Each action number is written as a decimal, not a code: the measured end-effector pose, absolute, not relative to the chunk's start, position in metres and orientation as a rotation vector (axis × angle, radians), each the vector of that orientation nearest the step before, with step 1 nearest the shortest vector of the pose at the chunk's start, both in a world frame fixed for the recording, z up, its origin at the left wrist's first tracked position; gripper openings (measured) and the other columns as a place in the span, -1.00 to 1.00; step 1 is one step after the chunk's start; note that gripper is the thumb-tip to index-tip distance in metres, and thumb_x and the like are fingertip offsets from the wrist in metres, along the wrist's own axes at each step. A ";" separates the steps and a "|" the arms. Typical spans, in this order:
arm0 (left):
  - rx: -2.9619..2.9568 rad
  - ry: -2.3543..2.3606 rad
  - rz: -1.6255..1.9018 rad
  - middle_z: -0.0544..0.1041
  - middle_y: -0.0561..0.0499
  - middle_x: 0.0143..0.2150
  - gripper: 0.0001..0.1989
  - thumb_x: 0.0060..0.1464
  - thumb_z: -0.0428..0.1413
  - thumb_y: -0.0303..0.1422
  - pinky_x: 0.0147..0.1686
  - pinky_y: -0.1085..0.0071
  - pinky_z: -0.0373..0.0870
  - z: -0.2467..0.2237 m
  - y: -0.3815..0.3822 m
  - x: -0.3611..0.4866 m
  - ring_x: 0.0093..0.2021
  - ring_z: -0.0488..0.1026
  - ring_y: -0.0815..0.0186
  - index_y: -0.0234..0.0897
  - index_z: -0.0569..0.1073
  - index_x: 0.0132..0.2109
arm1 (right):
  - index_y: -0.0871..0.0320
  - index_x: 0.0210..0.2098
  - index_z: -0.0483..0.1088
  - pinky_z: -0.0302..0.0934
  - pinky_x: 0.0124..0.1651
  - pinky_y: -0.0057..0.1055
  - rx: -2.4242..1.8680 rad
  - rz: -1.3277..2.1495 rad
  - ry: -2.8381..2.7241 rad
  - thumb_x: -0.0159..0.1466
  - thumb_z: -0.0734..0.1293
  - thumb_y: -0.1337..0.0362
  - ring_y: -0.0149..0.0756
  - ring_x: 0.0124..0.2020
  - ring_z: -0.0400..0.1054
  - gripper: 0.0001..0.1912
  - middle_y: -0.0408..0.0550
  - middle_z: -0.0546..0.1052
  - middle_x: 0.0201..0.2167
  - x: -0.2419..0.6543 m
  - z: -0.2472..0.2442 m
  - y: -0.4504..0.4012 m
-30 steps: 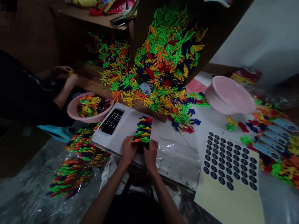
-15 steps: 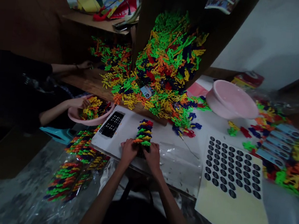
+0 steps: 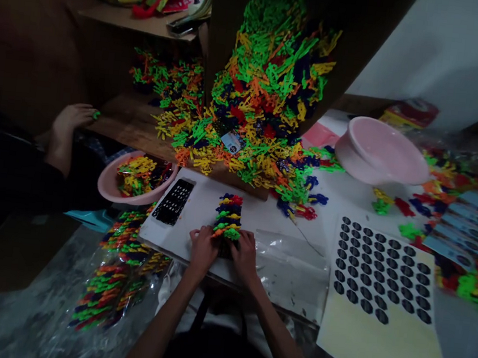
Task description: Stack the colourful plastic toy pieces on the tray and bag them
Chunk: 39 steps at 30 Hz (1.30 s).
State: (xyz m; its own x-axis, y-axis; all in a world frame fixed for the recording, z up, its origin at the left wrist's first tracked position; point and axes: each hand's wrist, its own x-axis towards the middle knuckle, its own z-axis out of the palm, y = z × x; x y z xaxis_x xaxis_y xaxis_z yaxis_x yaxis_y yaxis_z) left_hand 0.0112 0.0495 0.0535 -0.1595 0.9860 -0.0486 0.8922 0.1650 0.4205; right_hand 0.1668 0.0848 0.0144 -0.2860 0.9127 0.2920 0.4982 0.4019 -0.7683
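At 9 o'clock from the person's hands, a co-worker's bare hand (image 3: 72,117) is raised, with a small green plastic piece (image 3: 96,114) at its tip. Just below it sits a pink plastic basin (image 3: 102,183) heaped with bright interlocking pieces, and at 8 o'clock, on the floor, lie clear bags of multicoloured pieces (image 3: 114,285). On a white board (image 3: 202,201) on the desk, a black perforated plate (image 3: 173,201) lies flat. Beside it, the person's left hand (image 3: 202,249) and right hand (image 3: 246,255) meet at the lower end of a column of interlocked plastic pieces (image 3: 228,219), which runs away from them along the board. The fingers (image 3: 209,239) of both hands are curled closed around that end, gripping it from each side. The column looks light and stiff, though its joints may shift, so it seems best held low with both hands, where its knobbly edges give purchase. At 12 o'clock, a great heap of green, yellow, orange and navy pieces (image 3: 265,90) spills down a dark board. A clear plastic bag (image 3: 290,264) lies just right of the hands, a tilted pink basin (image 3: 381,151) stands at 2 o'clock, and a sheet of round black stickers (image 3: 383,274) lies at 3 o'clock.
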 end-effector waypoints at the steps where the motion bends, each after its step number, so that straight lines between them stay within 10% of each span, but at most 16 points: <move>1: 1.795 2.132 0.392 0.56 -0.09 -0.06 -0.79 0.19 0.04 -0.48 0.06 0.17 0.16 0.054 0.050 0.012 0.04 0.41 0.11 -0.19 0.57 -0.19 | 0.07 -0.08 0.48 0.21 0.09 -0.10 -1.211 0.716 -1.937 0.36 0.24 0.24 -0.07 -0.02 0.27 -0.79 0.04 0.51 -0.09 0.168 0.013 0.085; 19: 1.381 1.752 0.872 0.57 -0.01 -0.30 -0.82 0.24 0.00 -0.22 -0.26 0.35 0.39 0.067 0.029 0.094 -0.31 0.52 0.22 -0.16 0.43 -0.15 | 0.19 -0.03 0.46 0.23 0.04 -0.21 -1.908 0.412 -1.636 0.33 0.14 0.25 -0.09 -0.05 0.40 -0.65 0.15 0.55 -0.05 0.320 0.060 0.181; 24: 2.030 1.760 0.382 0.54 -0.17 0.02 -0.57 0.32 -0.08 -0.35 0.03 0.26 0.35 0.086 0.146 0.189 0.04 0.47 0.15 -0.22 0.29 0.29 | 0.02 -0.03 0.48 0.21 -0.21 -0.42 -1.991 0.521 -1.862 0.41 0.17 0.07 -0.20 -0.17 0.46 -0.67 -0.04 0.60 -0.21 0.343 0.069 0.228; 39: 1.684 1.856 0.521 0.53 -0.32 -0.01 -0.75 0.17 0.10 -0.51 0.15 0.09 0.20 0.065 0.156 0.149 0.13 0.39 -0.02 -0.37 0.46 0.00 | 0.29 -0.06 0.45 0.21 -0.06 -0.26 -2.326 0.291 -1.821 0.39 0.24 0.08 0.03 0.00 0.41 -0.62 0.31 0.52 -0.04 0.346 0.057 0.184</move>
State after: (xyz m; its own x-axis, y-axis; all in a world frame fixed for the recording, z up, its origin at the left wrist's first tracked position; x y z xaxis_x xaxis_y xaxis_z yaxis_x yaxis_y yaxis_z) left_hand 0.1489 0.1562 0.0653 -0.0412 0.9875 -0.1523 0.7640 0.1293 0.6322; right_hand 0.3456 0.1839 0.0569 0.2336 0.9712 -0.0469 0.9375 -0.2378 -0.2543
